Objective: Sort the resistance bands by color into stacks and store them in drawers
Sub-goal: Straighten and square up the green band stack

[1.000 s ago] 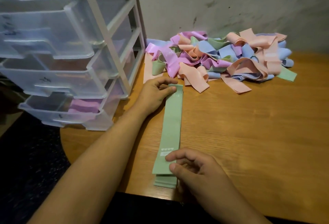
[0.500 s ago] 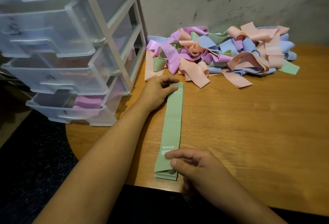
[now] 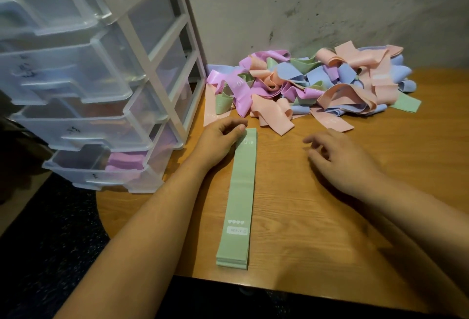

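Touching flat green band stack (image 3: 239,192), left hand (image 3: 218,138); right hand (image 3: 340,156) loose

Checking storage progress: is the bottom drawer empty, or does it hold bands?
Holds bands: a purple stack shows through the clear front of the bottom drawer.

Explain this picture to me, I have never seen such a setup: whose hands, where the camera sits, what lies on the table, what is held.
No machine here: a person works with bare hands, filmed by one head-worn camera looking down. On the table lies a neat green stack of bands; behind it a mixed pile of pink, purple, blue and green bands. The left hand touches the stack's far end; the right hand hovers beside it, fingers loose, holding nothing. At left stands a clear drawer unit; its bottom drawer holds purple bands.
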